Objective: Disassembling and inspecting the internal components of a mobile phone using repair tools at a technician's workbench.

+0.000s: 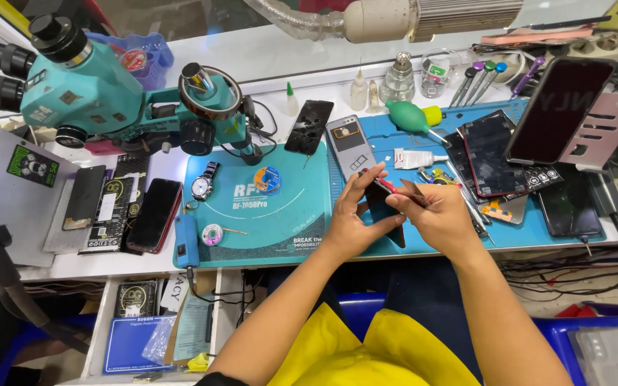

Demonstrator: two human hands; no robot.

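Both hands meet over the blue work mat [280, 236] near the bench's front edge. My left hand [355, 214] grips a dark phone [384, 211] from the left, fingers curled around its edge. Over the phone's top end, my right hand [441, 218] pinches a thin dark flat piece [415, 191]; something small and red shows between the fingertips. A grey phone back cover [350, 145] lies just beyond the hands, and a black phone panel [310, 126] lies to its left.
A teal microscope [87, 89] stands at the back left. A wristwatch [203, 182], solder reels, a white tube [418, 158], a green blower [409, 116], several phones and screens [491, 154], a propped phone on a stand [563, 107], bottles and screwdrivers crowd the bench. Open drawers sit below left.
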